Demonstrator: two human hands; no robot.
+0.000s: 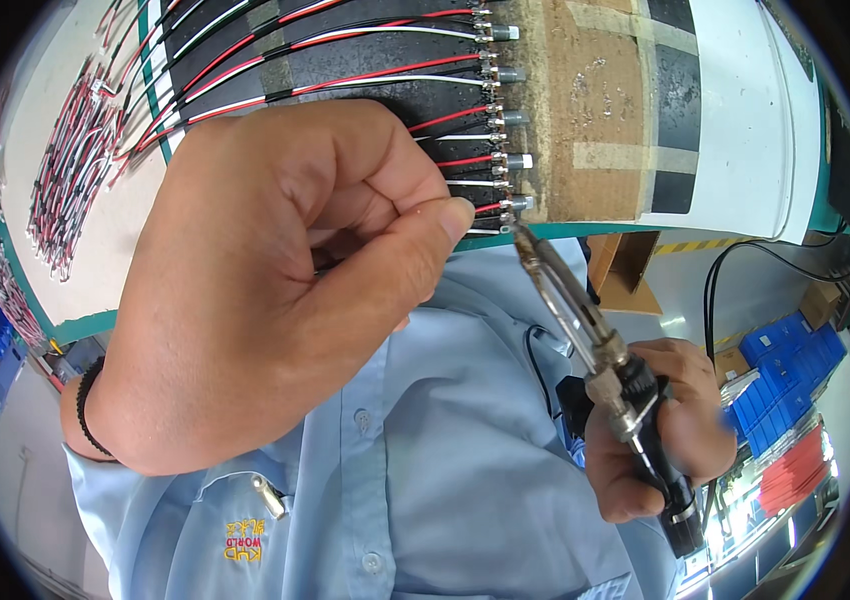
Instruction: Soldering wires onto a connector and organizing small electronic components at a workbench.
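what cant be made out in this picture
- Head view: anything pinched in the left hand, covered by its thumb.
- Head view: whether the tip of the soldering iron touches the lowest connector, too small.
- Head view: part of the right hand, blurred.
- Head view: uppermost wires, cut off by the top edge.

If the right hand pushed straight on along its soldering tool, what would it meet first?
Probably the row's lowest connector, met by the soldering tool before the right hand itself; depth there is unclear.
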